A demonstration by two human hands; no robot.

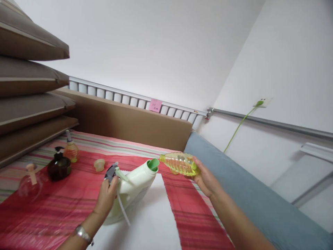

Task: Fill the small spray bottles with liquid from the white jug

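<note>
My right hand (205,178) grips a small ribbed bottle of yellow liquid (179,164), tipped on its side with its neck at the green-rimmed mouth of a pale green jug (135,185). My left hand (106,196) wraps the jug's side and also holds a grey spray-trigger head (111,172) whose thin white tube hangs down. The jug leans on a white sheet (151,222) spread over a red striped cloth (52,205).
On the cloth at the left stand a dark pump bottle (58,166), an amber bottle (70,149), a clear round bottle (31,182) and a small cap (99,165). Brown cushions (28,100) are stacked far left. A grey-blue surface (249,198) runs along the right.
</note>
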